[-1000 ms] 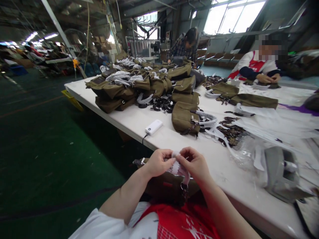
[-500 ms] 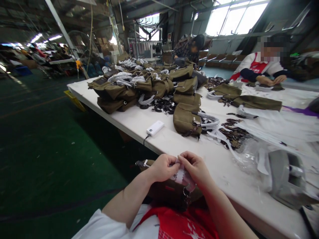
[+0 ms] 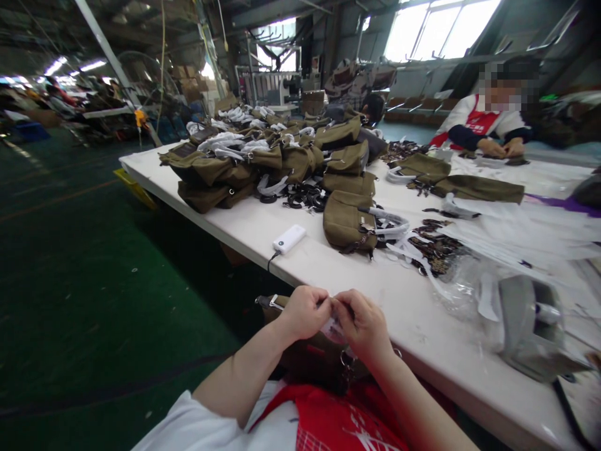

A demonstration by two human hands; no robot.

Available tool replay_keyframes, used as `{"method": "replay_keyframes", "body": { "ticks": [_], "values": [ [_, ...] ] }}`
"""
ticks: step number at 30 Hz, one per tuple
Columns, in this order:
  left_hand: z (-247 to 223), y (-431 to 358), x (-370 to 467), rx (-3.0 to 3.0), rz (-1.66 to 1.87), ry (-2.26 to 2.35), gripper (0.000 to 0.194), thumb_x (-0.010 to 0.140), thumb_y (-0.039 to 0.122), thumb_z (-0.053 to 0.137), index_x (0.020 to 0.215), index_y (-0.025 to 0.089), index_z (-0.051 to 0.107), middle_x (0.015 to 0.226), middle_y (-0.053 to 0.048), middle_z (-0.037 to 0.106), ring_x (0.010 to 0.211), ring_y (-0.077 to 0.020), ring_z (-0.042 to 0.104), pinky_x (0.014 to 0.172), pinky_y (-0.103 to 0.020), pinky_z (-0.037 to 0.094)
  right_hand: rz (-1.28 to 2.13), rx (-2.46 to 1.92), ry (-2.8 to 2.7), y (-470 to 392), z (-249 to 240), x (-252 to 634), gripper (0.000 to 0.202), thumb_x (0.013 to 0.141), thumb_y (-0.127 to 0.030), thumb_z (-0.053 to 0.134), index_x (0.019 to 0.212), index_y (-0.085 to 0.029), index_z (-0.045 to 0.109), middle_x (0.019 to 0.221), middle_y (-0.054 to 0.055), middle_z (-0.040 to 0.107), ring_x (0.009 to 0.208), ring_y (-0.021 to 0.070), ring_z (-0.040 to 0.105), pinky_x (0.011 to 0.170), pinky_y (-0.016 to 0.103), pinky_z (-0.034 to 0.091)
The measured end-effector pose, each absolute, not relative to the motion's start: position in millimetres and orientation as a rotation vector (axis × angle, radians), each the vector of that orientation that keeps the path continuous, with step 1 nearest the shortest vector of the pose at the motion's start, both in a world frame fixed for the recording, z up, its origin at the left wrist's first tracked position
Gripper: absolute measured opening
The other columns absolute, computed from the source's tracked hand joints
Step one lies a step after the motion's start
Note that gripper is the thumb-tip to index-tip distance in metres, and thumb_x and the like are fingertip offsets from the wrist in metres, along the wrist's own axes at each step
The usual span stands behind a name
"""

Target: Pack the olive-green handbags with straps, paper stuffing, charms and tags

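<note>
In my lap, against the table's front edge, rests an olive handbag [image 3: 310,354] with a metal ring and clip [image 3: 346,360] at its near side. Above it, my left hand [image 3: 306,313] and my right hand [image 3: 362,322] meet, fingertips almost touching. Both are closed in a pinch on a piece of thin white wrapping [image 3: 332,329], which hangs below the fingers over the bag. What lies right between the fingertips is hidden. A strap end with a silver buckle [image 3: 276,302] sticks out left of my left hand.
On the white table [image 3: 319,269] stand a finished-looking olive handbag [image 3: 345,219], a white power bank [image 3: 290,239] with a cable, and a heap of bags [image 3: 216,166]. To the right are patterned straps [image 3: 429,247], clear plastic [image 3: 462,288] and a grey tape dispenser [image 3: 530,326]. A co-worker [image 3: 486,125] sits across.
My right hand has shifted slightly left and turned over the white wrapping, covering more of it. The view has moved a little. The co-worker's hands are lower and closer in.
</note>
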State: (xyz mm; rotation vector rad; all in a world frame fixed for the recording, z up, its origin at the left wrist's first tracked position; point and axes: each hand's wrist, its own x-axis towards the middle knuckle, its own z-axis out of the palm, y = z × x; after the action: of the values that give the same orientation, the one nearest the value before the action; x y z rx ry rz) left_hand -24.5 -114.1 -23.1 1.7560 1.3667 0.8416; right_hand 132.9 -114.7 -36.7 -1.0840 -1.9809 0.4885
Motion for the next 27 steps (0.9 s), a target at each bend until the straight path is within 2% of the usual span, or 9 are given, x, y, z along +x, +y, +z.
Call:
{"method": "replay_keyframes", "body": {
  "ticks": [3,7,10,12,15,18,20,24,27],
  "values": [
    [-25.4,-115.8,-24.1,1.753,0.838,1.380,0.037,0.086,0.032,0.049,0.053,0.015,0.048,0.050,0.004,0.040,0.052,-0.0084,0.036,0.051,-0.024,0.021,0.568,-1.112,-1.976,-113.9,-32.9,136.9,0.019,0.093,-0.031,0.049,0.082,-0.021,0.060,0.073,0.003,0.064,0.069,0.0164,0.057,0.066,0.028,0.041],
    [-27.0,-116.7,-24.4,1.734,0.838,1.369,0.044,0.089,0.040,0.048,0.053,0.015,0.050,0.049,0.004,0.041,0.051,-0.0083,0.036,0.050,-0.024,0.021,0.951,-1.243,-1.732,-106.4,-32.7,140.4,0.029,0.094,-0.043,0.046,0.084,-0.020,0.059,0.067,0.000,0.059,0.061,0.0147,0.053,0.059,0.026,0.040],
    [-26.2,-117.7,-24.8,1.744,0.831,1.347,0.045,0.090,0.043,0.048,0.054,0.015,0.050,0.050,0.003,0.042,0.051,-0.0086,0.036,0.049,-0.024,0.022,1.236,-1.206,-1.675,-99.7,-37.7,139.8,0.036,0.090,-0.049,0.051,0.070,-0.020,0.056,0.060,-0.002,0.053,0.056,0.0132,0.048,0.053,0.025,0.037],
    [-26.3,-118.5,-24.4,1.773,0.831,1.282,0.045,0.092,0.042,0.046,0.056,0.016,0.050,0.051,0.003,0.043,0.051,-0.0090,0.038,0.050,-0.024,0.025,1.280,-1.213,-1.646,-97.6,-39.0,140.6,0.040,0.089,-0.050,0.052,0.063,-0.020,0.052,0.055,-0.003,0.048,0.053,0.0122,0.044,0.050,0.025,0.034],
    [-29.9,-117.6,-22.5,1.781,0.854,1.225,0.041,0.095,0.038,0.039,0.066,0.016,0.058,0.060,0.000,0.053,0.058,-0.0116,0.048,0.056,-0.024,0.034,0.978,-1.279,-1.618,-100.4,-29.0,146.9,0.038,0.092,-0.046,0.050,0.064,-0.020,0.053,0.055,-0.002,0.049,0.054,0.0129,0.046,0.052,0.026,0.036],
    [-33.5,-113.0,-20.9,1.681,0.926,1.337,0.039,0.097,0.033,0.032,0.094,0.013,0.066,0.078,-0.006,0.066,0.073,-0.0164,0.060,0.069,-0.027,0.044,0.415,-1.235,-1.627,-108.4,-3.7,156.0,0.028,0.092,-0.036,0.053,0.070,-0.020,0.059,0.064,0.001,0.059,0.062,0.0148,0.054,0.061,0.027,0.041],
    [-30.7,-110.2,-21.4,1.657,0.969,1.383,0.041,0.098,0.034,0.031,0.106,0.012,0.065,0.084,-0.008,0.069,0.079,-0.0179,0.063,0.074,-0.029,0.047,0.199,-1.134,-1.702,-112.5,14.5,159.6,0.020,0.091,-0.029,0.055,0.075,-0.021,0.061,0.070,0.002,0.063,0.066,0.0152,0.057,0.063,0.027,0.042],
    [-13.8,-112.2,-22.9,1.814,0.985,1.110,0.042,0.099,0.038,0.032,0.117,0.015,0.062,0.102,-0.009,0.071,0.092,-0.0174,0.065,0.084,-0.029,0.048,0.225,-1.009,-1.859,-112.5,34.7,155.3,0.018,0.092,-0.023,0.056,0.075,-0.021,0.059,0.068,0.000,0.061,0.062,0.0126,0.056,0.058,0.024,0.041],
    [-8.6,-115.6,-20.0,2.116,0.886,0.916,0.037,0.098,0.039,0.037,0.100,0.016,0.066,0.101,-0.008,0.069,0.094,-0.0176,0.063,0.085,-0.029,0.048,0.216,-0.908,-1.965,-114.1,39.0,146.8,0.017,0.091,-0.020,0.055,0.075,-0.020,0.058,0.068,0.000,0.060,0.062,0.0120,0.055,0.057,0.024,0.041]
  ]
}}
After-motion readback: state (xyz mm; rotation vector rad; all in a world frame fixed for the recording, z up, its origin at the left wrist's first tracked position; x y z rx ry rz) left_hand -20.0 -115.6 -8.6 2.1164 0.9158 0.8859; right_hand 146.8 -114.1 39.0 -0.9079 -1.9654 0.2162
